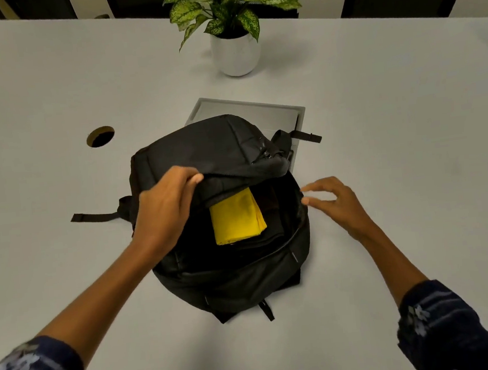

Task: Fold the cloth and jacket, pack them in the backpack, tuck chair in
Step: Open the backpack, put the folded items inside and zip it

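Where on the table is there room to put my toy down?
The table is bare right of the backpack, past the right hand. It is also bare on the left, around the round hole. The middle is crowded: backpack, grey tray and plant pot.

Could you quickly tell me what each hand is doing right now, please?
Left hand: grips the backpack flap, holding it open.
Right hand: open, fingers spread beside the backpack's rim, holding nothing.

White surface (51,92). Potted plant (233,23) in white pot at far centre. Grey tray (260,112) nearer than the plant. Round cable hole (100,136) left of tray.
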Demonstrator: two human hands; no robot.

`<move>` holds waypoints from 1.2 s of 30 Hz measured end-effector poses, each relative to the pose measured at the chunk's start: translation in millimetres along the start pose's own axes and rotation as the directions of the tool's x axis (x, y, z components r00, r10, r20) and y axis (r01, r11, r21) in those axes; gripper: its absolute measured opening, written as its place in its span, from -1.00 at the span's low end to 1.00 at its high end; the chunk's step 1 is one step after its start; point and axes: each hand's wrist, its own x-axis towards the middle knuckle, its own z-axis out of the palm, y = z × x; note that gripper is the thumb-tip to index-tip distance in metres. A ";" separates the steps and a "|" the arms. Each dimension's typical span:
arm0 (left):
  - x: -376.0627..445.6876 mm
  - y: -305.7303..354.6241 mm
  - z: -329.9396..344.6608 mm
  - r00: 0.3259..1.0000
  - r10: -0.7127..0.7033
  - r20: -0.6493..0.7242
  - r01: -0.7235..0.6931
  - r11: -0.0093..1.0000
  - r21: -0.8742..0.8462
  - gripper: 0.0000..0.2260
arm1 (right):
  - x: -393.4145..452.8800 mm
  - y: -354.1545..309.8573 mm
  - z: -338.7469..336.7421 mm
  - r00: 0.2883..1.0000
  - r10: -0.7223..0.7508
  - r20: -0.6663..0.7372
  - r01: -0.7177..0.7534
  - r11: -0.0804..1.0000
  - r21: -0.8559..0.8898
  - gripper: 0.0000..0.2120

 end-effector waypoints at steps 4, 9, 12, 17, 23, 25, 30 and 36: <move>-22.7 11.1 8.6 0.995 -0.001 0.099 0.000 1.000 0.011 -0.65 | 38.3 6.7 0.6 0.977 0.145 -0.154 -0.125 0.984 0.129 -0.75; -45.0 14.9 27.3 0.914 0.178 0.363 -0.215 0.974 0.064 -0.62 | 77.2 15.4 15.0 0.958 0.283 -0.042 -0.275 0.952 0.133 -0.67; -52.8 10.8 37.4 0.866 0.127 0.483 -0.175 0.983 0.056 -0.59 | 88.3 16.6 24.3 0.962 0.270 0.046 -0.273 0.957 0.099 -0.65; -59.3 -1.8 50.7 0.836 0.039 0.547 -0.042 0.999 -0.007 -0.48 | 104.3 22.7 29.9 0.955 0.290 0.058 -0.295 0.950 0.103 -0.64; -59.3 -7.6 63.5 0.729 -0.051 0.683 0.130 0.989 -0.065 -0.24 | 111.6 27.8 32.7 0.943 0.313 0.113 -0.321 0.946 0.055 -0.61; -58.3 -5.9 69.9 0.671 -0.087 0.737 0.142 0.990 -0.013 -0.16 | 111.6 28.6 33.3 0.948 0.309 0.082 -0.314 0.948 0.050 -0.64; -46.4 12.1 92.6 0.653 -0.306 0.693 0.346 0.934 0.086 -0.33 | 110.0 33.4 28.6 0.942 0.333 -0.034 -0.330 0.941 0.072 -0.83; -30.6 18.6 108.4 0.545 -0.407 0.733 0.255 0.913 0.317 -0.37 | 99.9 39.1 15.9 0.949 0.244 -0.201 -0.263 0.962 -0.075 -0.86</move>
